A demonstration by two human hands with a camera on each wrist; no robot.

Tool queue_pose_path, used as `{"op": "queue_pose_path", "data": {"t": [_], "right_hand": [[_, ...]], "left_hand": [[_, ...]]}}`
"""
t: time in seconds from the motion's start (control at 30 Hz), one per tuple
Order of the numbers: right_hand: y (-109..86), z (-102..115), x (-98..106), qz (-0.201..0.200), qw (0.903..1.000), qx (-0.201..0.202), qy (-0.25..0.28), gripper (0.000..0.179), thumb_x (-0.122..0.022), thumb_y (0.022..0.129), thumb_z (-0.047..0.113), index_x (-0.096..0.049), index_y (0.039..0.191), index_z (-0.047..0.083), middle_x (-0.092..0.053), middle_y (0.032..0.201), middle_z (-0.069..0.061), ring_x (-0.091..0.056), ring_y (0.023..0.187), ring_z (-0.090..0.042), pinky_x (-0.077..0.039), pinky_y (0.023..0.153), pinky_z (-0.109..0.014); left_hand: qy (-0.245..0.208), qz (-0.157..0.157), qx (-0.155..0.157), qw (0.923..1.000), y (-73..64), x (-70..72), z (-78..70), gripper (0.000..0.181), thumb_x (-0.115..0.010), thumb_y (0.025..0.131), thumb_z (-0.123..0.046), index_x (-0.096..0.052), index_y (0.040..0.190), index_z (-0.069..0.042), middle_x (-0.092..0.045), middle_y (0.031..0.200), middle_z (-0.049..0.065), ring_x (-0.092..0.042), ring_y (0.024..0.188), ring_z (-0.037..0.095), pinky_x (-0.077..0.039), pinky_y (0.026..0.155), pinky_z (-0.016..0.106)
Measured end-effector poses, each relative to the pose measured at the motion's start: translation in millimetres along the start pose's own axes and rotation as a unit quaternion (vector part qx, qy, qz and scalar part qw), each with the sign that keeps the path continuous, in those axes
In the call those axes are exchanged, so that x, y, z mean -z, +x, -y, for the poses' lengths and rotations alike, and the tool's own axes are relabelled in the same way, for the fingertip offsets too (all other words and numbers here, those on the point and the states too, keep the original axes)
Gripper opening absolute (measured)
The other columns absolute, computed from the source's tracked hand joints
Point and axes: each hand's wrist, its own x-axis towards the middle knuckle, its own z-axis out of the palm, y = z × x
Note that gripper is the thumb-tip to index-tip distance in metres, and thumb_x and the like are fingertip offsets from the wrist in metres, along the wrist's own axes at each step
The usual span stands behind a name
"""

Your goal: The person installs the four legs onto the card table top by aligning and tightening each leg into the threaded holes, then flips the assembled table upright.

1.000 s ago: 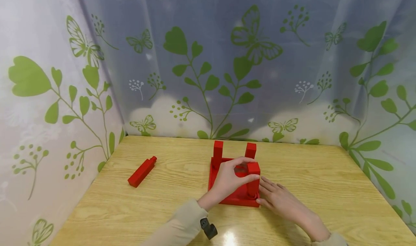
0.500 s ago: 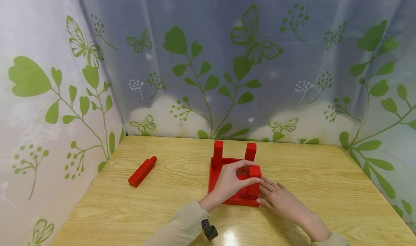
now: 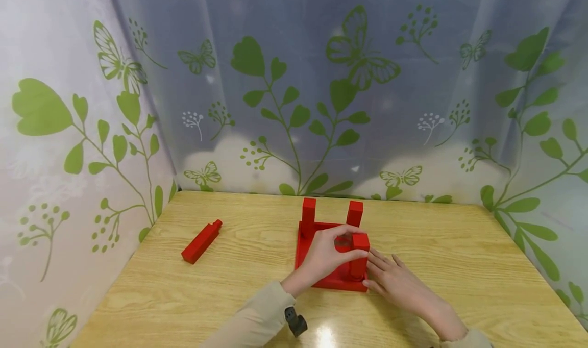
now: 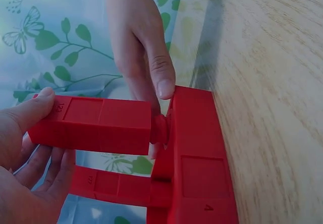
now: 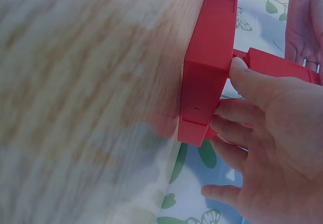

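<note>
My left hand (image 3: 321,256) pinches a square red leg (image 4: 106,123) between thumb and fingers near its upper end. The leg stands upright over the near right corner of a shallow red square base (image 3: 340,286). In the left wrist view a narrow round neck (image 4: 160,128) shows between leg and base. My right hand (image 3: 399,286) lies against the base's right side with fingers extended. Its thumb (image 5: 242,72) touches the rim beside that corner. Two more red legs, the back left one (image 3: 309,213) and the back right one (image 3: 354,214), stand on the base.
A loose red leg (image 3: 201,242) with a round peg at one end lies to the left on the wooden table (image 3: 151,297). Patterned curtains (image 3: 294,93) rise behind the table and along its sides. A dark band (image 3: 295,322) is on the left wrist.
The gripped leg has sunk slightly and moved a little right over the corner, along with my left hand. The right hand stays against the base.
</note>
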Motion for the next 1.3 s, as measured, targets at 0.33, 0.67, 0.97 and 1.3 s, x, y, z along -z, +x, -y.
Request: {"op": "queue_pose_path", "data": {"t": [0.33,0.67,0.97,1.3], "right_hand": [[-0.4,0,-1,-0.013,0.9999,0.006,-0.007,0.052,-0.060,0.101,0.035,-0.061,0.136,-0.003,-0.054,0.145,-0.024,-0.048,0.136,-0.043,-0.036,0.104,-0.073],[-1.9,0,-2,-0.020,0.9996,0.017,-0.005,0.028,-0.061,0.102,0.031,-0.069,0.113,0.007,-0.062,0.135,-0.021,-0.050,0.132,-0.048,-0.040,0.101,-0.072],[-2.1,1,-1,-0.017,0.9997,0.014,0.004,0.022,-0.062,0.101,0.031,-0.069,0.108,0.011,-0.064,0.133,-0.020,-0.049,0.133,-0.048,-0.039,0.101,-0.073],[-1.2,0,-1,-0.006,0.9999,0.010,0.013,0.030,-0.063,0.100,0.030,-0.069,0.118,0.007,-0.062,0.135,-0.019,-0.048,0.134,-0.049,-0.039,0.101,-0.074]], "left_hand": [[0.022,0.023,-0.002,0.9995,-0.5,-3.8,2.2,0.042,-0.081,0.088,-0.025,-0.069,0.127,-0.016,-0.072,0.112,-0.007,-0.068,0.097,0.002,-0.057,0.088,0.024],[0.059,-0.008,-0.015,0.9981,-3.5,-18.9,-4.8,0.039,-0.085,0.084,-0.027,-0.070,0.119,-0.019,-0.073,0.110,-0.007,-0.066,0.091,-0.002,-0.058,0.080,0.023],[0.121,-0.072,-0.021,0.9898,-4.7,-28.1,-4.3,0.040,-0.089,0.078,-0.033,-0.071,0.112,-0.020,-0.065,0.104,-0.007,-0.060,0.089,0.001,-0.054,0.076,0.018],[0.093,-0.088,-0.016,0.9916,-9.7,-30.0,-3.9,0.043,-0.089,0.079,-0.029,-0.070,0.116,-0.021,-0.063,0.104,-0.006,-0.064,0.088,0.005,-0.057,0.076,0.021]]}}
